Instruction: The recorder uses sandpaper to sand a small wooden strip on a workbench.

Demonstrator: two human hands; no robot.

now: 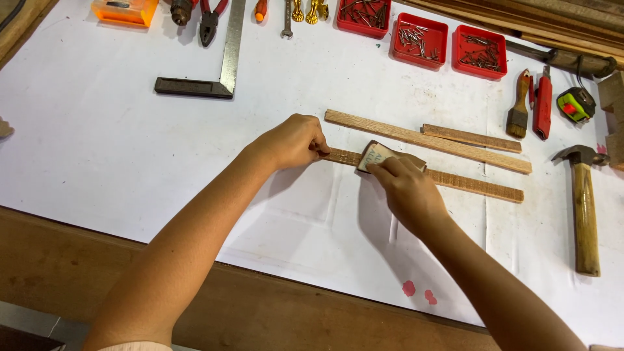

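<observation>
My left hand (294,140) pinches the left end of a thin wooden strip (474,185) lying on the white paper (130,149). My right hand (406,188) presses a folded piece of sandpaper (374,155) down on that strip, just right of the left hand. A longer wooden strip (403,135) lies parallel behind it, and a short darker strip (471,137) rests beside that one.
A hammer (584,208) lies at the right. A brush (519,104), red cutter (543,104) and tape measure (575,104) sit behind it. Red trays of nails (480,44) line the back. A try square (214,78) and pliers (209,19) lie at the back left.
</observation>
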